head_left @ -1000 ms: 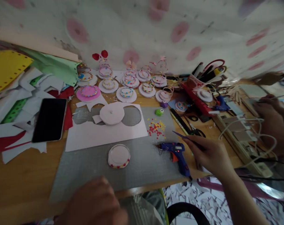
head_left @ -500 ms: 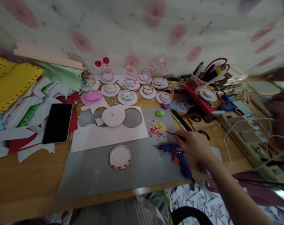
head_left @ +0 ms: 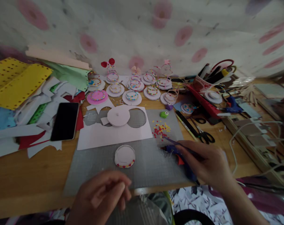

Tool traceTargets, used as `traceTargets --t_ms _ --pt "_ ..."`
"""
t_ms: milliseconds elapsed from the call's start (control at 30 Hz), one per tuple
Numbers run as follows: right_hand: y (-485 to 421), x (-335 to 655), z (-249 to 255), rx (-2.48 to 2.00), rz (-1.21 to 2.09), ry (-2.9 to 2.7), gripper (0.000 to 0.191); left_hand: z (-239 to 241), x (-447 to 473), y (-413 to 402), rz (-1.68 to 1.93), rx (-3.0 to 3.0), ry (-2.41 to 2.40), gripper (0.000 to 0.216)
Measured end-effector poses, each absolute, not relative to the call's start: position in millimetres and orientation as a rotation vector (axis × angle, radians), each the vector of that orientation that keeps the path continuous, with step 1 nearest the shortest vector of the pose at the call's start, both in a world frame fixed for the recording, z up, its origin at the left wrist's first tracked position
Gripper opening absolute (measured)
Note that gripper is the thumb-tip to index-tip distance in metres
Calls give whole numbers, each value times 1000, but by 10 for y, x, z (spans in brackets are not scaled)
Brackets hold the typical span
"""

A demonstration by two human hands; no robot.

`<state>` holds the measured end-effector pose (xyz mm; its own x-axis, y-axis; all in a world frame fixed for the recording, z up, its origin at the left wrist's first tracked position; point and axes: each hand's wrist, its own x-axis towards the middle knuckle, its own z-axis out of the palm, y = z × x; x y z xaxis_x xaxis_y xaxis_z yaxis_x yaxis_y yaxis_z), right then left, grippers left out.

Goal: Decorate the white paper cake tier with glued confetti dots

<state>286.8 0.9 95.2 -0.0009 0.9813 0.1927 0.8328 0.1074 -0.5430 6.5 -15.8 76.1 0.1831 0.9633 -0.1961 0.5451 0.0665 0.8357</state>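
Observation:
In my right hand [head_left: 205, 162] is a slim dark pointed tool [head_left: 173, 141]; whether it is tweezers or a stick I cannot tell. Its tip is just below scattered red and yellow paper bits [head_left: 161, 128]. Below that hand lies a blue hot glue gun [head_left: 173, 150], partly covered by it. My left hand [head_left: 104, 195] hovers at the mat's front edge, fingers loosely curled, with nothing visible in it. Ahead of it, a round white paper disc [head_left: 124, 154] with red and yellow bits along its near rim lies on the grey cutting mat [head_left: 97, 168].
A white cut-out sheet [head_left: 114, 136] with stacked discs lies behind. Several decorated paper cakes [head_left: 132, 97] line the back. Scissors [head_left: 204, 135], a red box [head_left: 203, 101] and a cabled power strip [head_left: 252, 145] are right; a phone [head_left: 64, 121] and paper scraps are left. Another person's hand shows far right.
My left hand has come into view from below, near the disc. My right hand has moved down and right with the tool, its tip drawing back below the paper bits. The view has shifted slightly.

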Motion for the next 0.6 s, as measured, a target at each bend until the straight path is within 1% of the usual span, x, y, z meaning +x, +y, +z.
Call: traceTargets --t_ms 67,100,233,333,500,600 --pt "-49 2630 1070 -1635 387 -1888 20 869 124 6 767 1366 1312 20" --pt "-74 2511 1117 -1582 393 -1904 18 907 138 68 822 1297 1260 16" --pt "-123 2101 1240 -1418 489 -1940 15 955 116 145 923 1268 1206 19" --pt "-110 1885 1286 -1343 541 -1939 16 962 45 105 950 1230 1205 15" --pt "-90 1674 1297 -1365 511 -1944 18 1008 -111 52 973 1098 1195 14" --pt "-86 1614 1275 -1377 478 -1929 15 1031 -193 52 994 1023 1169 12"
